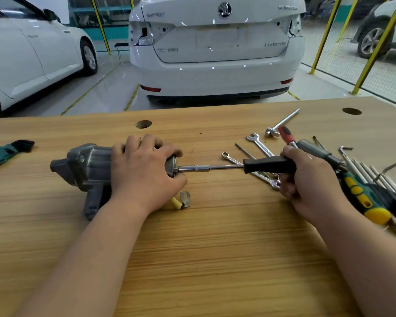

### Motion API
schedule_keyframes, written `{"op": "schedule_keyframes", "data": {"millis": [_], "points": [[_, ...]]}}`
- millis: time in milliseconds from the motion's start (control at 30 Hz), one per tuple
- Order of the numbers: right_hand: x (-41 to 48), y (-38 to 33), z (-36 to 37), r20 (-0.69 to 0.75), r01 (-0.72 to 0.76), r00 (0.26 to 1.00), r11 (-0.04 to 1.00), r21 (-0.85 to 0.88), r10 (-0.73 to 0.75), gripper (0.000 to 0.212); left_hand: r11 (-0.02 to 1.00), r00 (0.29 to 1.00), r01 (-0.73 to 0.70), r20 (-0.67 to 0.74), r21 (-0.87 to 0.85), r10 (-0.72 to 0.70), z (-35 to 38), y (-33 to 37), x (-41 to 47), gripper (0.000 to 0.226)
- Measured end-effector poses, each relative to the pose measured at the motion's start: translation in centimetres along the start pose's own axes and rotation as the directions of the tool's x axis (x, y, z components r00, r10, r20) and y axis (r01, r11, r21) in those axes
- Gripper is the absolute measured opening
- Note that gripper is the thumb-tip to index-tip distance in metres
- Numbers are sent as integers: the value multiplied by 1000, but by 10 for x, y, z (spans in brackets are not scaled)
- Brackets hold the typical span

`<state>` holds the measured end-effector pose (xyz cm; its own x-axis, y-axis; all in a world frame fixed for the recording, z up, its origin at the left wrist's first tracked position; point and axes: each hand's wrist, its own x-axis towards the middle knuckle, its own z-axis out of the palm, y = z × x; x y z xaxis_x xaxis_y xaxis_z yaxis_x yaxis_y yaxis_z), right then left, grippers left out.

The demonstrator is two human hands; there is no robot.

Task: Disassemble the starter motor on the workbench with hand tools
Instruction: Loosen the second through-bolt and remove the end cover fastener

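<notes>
Right then, you had the starter motor point(87, 168) lying on its side on the desk point(192, 248), left of centre, with its long axis running left to right across your view. The cast nose housing pointed to your left and the round end cap faced right. Your left hand point(144, 170) lay over the motor's body by the end cap, its fingers curled round the casing and gripping it against the desk. Your right hand point(311, 179) held a socket driver point(269, 164) by its black handle, fingers wrapped round the grip. The driver lay level and in line with the motor's axis, its chrome shaft reaching left until the tip met the end cap.

A yellow lead point(184, 200) with a metal terminal lug stuck out from under your left hand, on the desk just beside the motor. Combination wrenches point(260, 145) lay behind and beneath the driver's handle, near a red-handled screwdriver point(286, 135). A green and yellow screwdriver point(364, 200) and a row of hex keys point(375, 177) lay at the right edge. A green hex key holder point(2, 152) sat far to the left. A white car point(215, 46) stood beyond the desk.
</notes>
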<state>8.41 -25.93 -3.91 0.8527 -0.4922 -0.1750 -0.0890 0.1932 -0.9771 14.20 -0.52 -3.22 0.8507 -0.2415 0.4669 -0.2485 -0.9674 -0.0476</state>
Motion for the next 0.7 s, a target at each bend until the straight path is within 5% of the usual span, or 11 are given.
{"op": "schedule_keyframes", "data": {"millis": [200, 500, 700], "points": [[-6, -5, -9, 71, -55, 996, 998, 3, 55, 19, 998, 1000, -30, -2, -51, 30, -1, -3, -4, 49], [-5, -7, -14, 175, -92, 981, 994, 61, 80, 4, 993, 993, 113, 33, 40, -115, -1, -8, -6, 86], [0, -6, -16, 241, -196, 959, 964, 180, 150, 25, 991, 994, 99, 34, 88, -102, 0, -6, -6, 81]]}}
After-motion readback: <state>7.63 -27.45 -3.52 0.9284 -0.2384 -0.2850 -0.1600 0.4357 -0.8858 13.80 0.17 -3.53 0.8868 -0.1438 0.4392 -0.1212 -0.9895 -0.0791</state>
